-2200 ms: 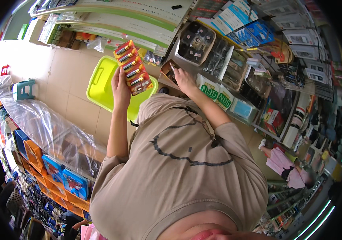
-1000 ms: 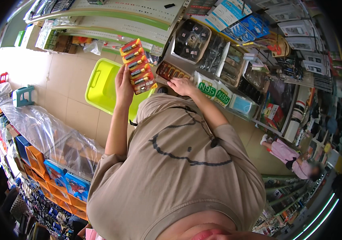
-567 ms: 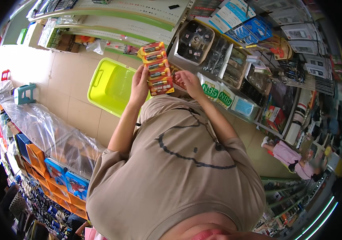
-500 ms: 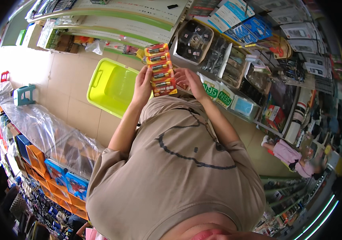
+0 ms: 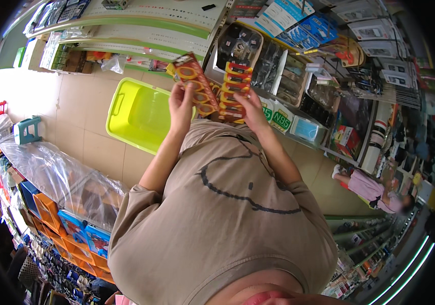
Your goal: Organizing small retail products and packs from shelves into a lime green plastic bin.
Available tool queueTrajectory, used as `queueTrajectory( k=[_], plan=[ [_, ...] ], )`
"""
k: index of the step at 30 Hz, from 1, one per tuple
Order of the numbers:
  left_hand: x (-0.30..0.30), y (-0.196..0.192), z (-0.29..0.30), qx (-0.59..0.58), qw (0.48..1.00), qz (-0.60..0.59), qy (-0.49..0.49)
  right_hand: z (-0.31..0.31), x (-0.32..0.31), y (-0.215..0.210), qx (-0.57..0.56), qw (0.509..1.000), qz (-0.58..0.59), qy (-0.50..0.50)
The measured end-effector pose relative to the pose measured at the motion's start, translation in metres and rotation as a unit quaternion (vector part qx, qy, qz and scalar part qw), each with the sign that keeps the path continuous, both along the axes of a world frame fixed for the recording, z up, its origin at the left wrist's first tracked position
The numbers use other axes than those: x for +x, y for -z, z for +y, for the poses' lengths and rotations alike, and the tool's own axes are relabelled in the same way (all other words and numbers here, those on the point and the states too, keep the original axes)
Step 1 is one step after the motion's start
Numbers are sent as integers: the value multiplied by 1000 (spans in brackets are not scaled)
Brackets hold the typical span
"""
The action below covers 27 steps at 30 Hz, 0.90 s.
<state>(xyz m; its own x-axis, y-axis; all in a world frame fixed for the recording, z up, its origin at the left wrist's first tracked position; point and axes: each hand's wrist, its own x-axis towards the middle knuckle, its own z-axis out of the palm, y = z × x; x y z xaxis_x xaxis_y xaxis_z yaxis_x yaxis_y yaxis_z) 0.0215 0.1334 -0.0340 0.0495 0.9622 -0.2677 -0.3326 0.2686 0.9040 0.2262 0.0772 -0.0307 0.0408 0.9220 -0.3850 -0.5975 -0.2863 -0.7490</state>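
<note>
Feed's usable on my end, exp. mostly OK. Strongest light I get comes from upper L: floor tiles clip to pure white there, no detail. Plastic sheet throws streaky glare. Tube lights burn bright lower R, bg around them dim. Shirt evenly lit, soft fold shadows. Red-yellow cards a bit soft, fine print n/a to me. Heavy fisheye: shelf edge bows, periphery smeared, corners vignetted to blk.
</note>
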Motion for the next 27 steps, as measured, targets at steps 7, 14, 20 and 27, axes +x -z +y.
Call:
queueTrajectory(
  k=[7,14,20,27],
  plan=[
    [-51,-1,21,-12,994,-46,-103,-7,30,2,0,997,76,-33],
    [-62,-5,22,-25,988,-77,-130,-1,44,68,-58,984,-32,-166],
    [-64,-3,12,-55,989,-54,-128,18,3,55,117,620,-723,-282],
    [-70,-2,4,-64,988,-41,-134,24,-17,75,173,493,-806,-278]
  ],
)
